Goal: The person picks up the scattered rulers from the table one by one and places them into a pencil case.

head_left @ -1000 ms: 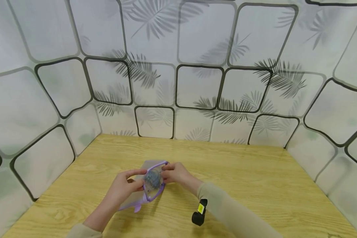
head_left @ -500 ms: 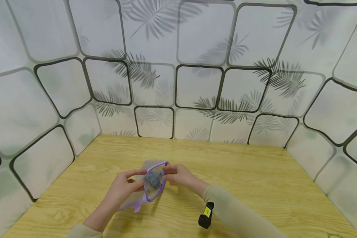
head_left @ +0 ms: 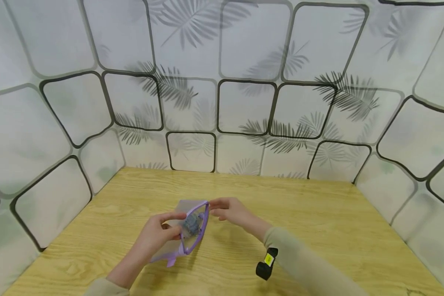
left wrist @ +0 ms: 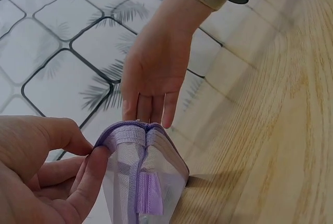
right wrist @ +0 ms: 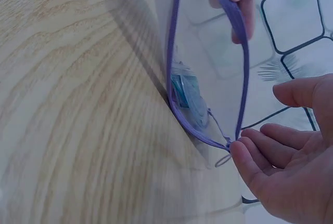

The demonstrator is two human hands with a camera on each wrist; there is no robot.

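Observation:
A translucent zip pouch point(head_left: 202, 232) with purple edging stands on the table with its mouth spread wide. Inside it lies a small clear packet point(right wrist: 188, 91) with blue-teal contents. My left hand point(head_left: 156, 232) pinches the pouch's purple zip edge between thumb and fingers, as the left wrist view also shows. At the far end of the zip is my right hand point(head_left: 231, 211), its fingers extended and thumb apart. In the right wrist view its fingertips are right at the zip's corner, beside a small looped zip pull point(right wrist: 223, 160). A purple tab point(head_left: 171, 260) hangs at the pouch's near end.
The pouch rests on a light wood-grain table point(head_left: 299, 213). Patterned white curtains point(head_left: 249, 107) with dark outlines and leaf prints enclose its back and sides. A black wrist-worn device point(head_left: 265, 269) juts from the right sleeve.
My right hand has drawn out of the pouch's mouth and shifted right and away to the zip's far corner. The packet stays inside. My left hand keeps its pinch, nearly still.

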